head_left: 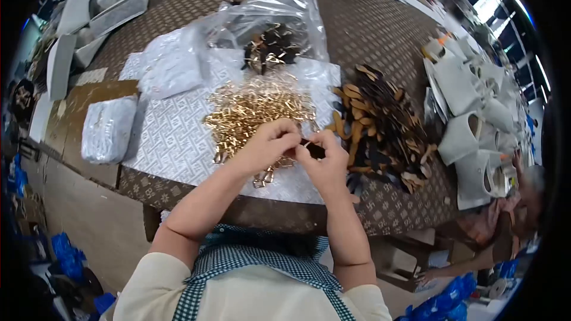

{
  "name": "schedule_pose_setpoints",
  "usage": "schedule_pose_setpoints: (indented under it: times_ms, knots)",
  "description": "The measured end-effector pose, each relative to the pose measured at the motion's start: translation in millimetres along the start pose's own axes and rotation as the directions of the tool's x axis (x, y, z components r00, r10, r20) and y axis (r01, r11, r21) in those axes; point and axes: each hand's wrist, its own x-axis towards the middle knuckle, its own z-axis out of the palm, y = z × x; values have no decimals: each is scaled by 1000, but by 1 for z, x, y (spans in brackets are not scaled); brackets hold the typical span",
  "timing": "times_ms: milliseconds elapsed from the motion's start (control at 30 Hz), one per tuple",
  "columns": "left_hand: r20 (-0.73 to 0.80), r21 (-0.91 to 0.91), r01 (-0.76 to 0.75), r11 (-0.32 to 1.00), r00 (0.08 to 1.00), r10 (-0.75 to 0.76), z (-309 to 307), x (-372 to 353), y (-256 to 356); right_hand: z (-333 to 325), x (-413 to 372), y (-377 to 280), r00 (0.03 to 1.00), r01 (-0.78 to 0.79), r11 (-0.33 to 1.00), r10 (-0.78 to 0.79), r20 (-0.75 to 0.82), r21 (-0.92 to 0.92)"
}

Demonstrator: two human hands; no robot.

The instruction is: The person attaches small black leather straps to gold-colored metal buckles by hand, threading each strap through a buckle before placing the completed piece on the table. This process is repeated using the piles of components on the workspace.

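My left hand (273,144) and my right hand (325,161) meet over the near right side of a pile of gold metal hooks (250,107). Between them is a small dark leather strap (314,150), pinched by my right thumb and fingers. My left thumb and forefinger are pressed together at its left end; what they grip there is hidden by the fingers. Just right of my hands lies a heap of brown and black leather straps (386,125). Beyond the gold pile, dark straps with gold hooks (270,47) lie at the mouth of a clear plastic bag (303,15).
White patterned sheeting (160,142) covers part of the brown patterned table (375,35). White wrapped packages (109,129) (172,62) lie at left. Pale bag bodies (464,83) line the right edge, and more pale pieces (113,12) are stacked far left. Another person's arm (470,267) shows lower right.
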Motion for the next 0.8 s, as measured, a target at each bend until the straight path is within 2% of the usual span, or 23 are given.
schedule_pose_setpoints:
  times_ms: [33, 167, 200, 267, 367, 400, 467, 500, 567, 600, 667, 767, 800]
  knots:
    - [-11, -63, 31, 998, 999, -32, 4, -1, 7, -1, 0, -4, 998, -57, 998, 57, -9, 16]
    - [-31, -68, 58, 996, 998, -60, 2, 0, 12, -3, 2, 5, 996, 87, 996, -87, -1, 2]
    - [-44, -73, 54, 996, 997, -57, 1, 2, 15, -4, 5, 8, 980, 199, 977, -200, -7, -75]
    - [-69, -84, 46, 995, 996, -52, -1, 6, 25, -13, 12, 6, 971, 233, 964, -237, -15, -130]
    - [-283, -87, -174, 981, 948, 144, -8, 28, 39, -23, 31, 25, 961, 171, 913, -238, -142, -369]
    - [-294, -44, -282, 958, 920, 258, -18, 37, 43, -26, 37, 27, 963, 105, 904, -196, -185, -415]
    - [-321, 338, -386, 858, 810, 491, -24, 48, 54, -28, 42, 42, 965, 38, 858, -164, -204, -512]
    - [-364, 392, -331, 859, 801, 475, -22, 48, 56, -27, 42, 48, 966, 3, 830, -148, -214, -558]
    - [-175, 699, -308, 646, 802, 571, -28, 51, 46, -23, 40, 53, 976, -24, 772, -119, -181, -635]
    - [-88, 770, -267, 579, 855, 510, -23, 49, 42, -21, 39, 52, 980, -34, 739, -109, -169, -673]
    - [143, 894, -335, 296, 842, 521, -18, 53, 17, -21, 38, 49, 978, -29, 705, -126, -166, -709]
    - [200, 954, -285, 97, 841, 502, 5, 54, 3, -23, 36, 57, 961, 57, 720, -228, -157, -692]
    - [184, 964, -255, 79, 850, 493, 10, 58, -1, -23, 35, 56, 955, 81, 744, -249, -163, -663]
